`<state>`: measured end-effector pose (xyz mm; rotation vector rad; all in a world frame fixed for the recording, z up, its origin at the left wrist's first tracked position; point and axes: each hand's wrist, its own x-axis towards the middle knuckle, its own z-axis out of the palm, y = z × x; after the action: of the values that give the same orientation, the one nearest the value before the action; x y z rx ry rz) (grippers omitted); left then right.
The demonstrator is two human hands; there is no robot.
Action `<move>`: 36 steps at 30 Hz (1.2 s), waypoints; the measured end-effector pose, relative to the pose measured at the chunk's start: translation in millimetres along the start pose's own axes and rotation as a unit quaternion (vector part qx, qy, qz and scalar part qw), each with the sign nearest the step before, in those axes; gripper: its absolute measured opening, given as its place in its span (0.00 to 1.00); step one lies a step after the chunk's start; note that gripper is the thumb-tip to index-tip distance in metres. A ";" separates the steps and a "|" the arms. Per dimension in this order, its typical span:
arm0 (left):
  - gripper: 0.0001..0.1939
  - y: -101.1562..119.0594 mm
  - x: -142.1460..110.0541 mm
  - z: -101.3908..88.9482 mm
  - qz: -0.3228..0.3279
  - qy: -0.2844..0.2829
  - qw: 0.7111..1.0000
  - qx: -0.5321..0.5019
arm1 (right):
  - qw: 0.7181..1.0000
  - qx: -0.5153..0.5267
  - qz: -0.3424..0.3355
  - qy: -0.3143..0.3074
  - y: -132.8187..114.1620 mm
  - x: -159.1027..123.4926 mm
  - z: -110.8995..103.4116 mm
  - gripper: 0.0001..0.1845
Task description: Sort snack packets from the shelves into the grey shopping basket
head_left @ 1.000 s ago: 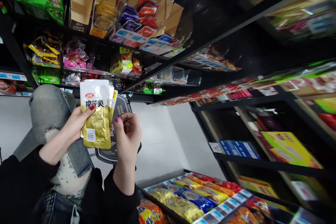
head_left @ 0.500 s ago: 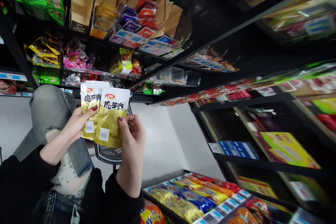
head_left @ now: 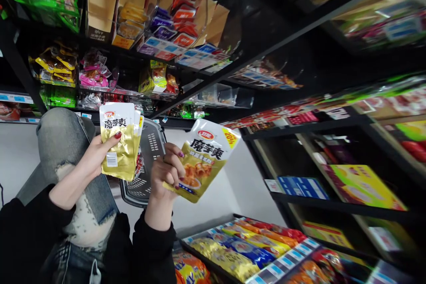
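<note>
My left hand is closed on a small stack of gold and white snack packets, held upright with the barcode side toward me. My right hand pinches one gold snack packet by its lower left corner, tilted to the right, its printed front with a food picture facing me. The two hands are apart, in front of my raised knee in torn grey jeans. A black shopping basket sits behind both hands.
Black shop shelves full of snack bags surround me. A low shelf at the bottom holds rows of yellow, blue and red packets behind price tags. Boxes fill the right-hand shelves. A white floor lies beyond.
My right hand has pulled one packet off the stack and carried it to the right, turning its front toward me. The left hand has stayed put with the remaining packets.
</note>
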<state>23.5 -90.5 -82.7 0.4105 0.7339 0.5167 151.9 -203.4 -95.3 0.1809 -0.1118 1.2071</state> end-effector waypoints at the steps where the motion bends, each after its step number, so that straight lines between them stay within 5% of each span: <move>1: 0.17 0.0 -0.1 0.0 -0.001 -0.001 1.000 -0.001 | 0.998 -0.050 -0.029 0.021 0.8 0.9 0.1 0.05; 3: 0.18 -0.3 -0.2 -0.3 -0.001 -0.003 1.000 0.000 | 0.960 -0.237 -0.101 0.106 4.1 2.6 4.7 0.02; 4: 0.18 -0.4 -0.2 -0.5 -0.001 -0.002 1.000 0.001 | 0.912 -0.353 -0.136 0.160 6.3 3.3 8.3 0.02; 8: 0.19 -0.7 -0.2 -0.5 0.001 -0.001 1.000 0.008 | 0.628 -0.675 -0.244 0.299 16.2 4.2 21.7 0.12; 12: 0.21 -1.7 -0.8 0.9 0.020 0.000 0.999 0.024 | 0.448 -0.797 -0.263 0.306 31.3 0.5 31.4 0.14; 15: 0.21 -4.4 0.2 0.9 0.050 0.004 0.998 0.041 | 0.239 -0.860 -0.316 0.323 50.7 -3.9 37.2 0.11; 16: 0.20 -5.4 0.9 0.4 0.059 0.003 0.997 0.047 | 0.180 -0.880 -0.317 0.304 58.4 -5.2 37.9 0.10; 18: 0.20 -6.9 2.3 -0.9 0.077 0.001 0.995 0.058 | 0.111 -0.931 -0.272 0.216 74.5 -7.1 37.2 0.09; 22: 0.13 -5.7 1.8 -2.6 0.112 0.012 0.992 0.062 | 0.068 -0.980 -0.186 0.032 100.4 -6.7 30.9 0.11; 25: 0.09 -3.8 0.4 -2.6 0.113 0.012 0.993 0.046 | 0.094 -0.981 -0.168 0.012 104.7 -2.8 27.2 0.10; 29: 0.10 -4.9 2.4 -2.7 0.072 0.005 0.997 0.037 | 0.171 -0.963 -0.178 0.109 88.9 6.3 25.8 0.12; 31: 0.12 -6.2 3.8 -3.0 0.063 0.010 0.997 0.042 | 0.240 -0.946 -0.147 0.159 77.9 10.6 26.7 0.21; 34: 0.14 -7.5 4.4 -3.6 0.073 0.018 0.995 0.059 | 0.340 -0.916 -0.075 0.198 66.2 15.1 29.4 0.19; 36: 0.14 -8.0 4.2 -3.8 0.072 0.013 0.995 0.065 | 0.364 -0.905 -0.056 0.214 62.2 16.8 30.9 0.16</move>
<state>25.8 -93.8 -91.6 0.5813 0.7684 0.6117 99.9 -172.8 -57.0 -2.0767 -0.8833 0.3293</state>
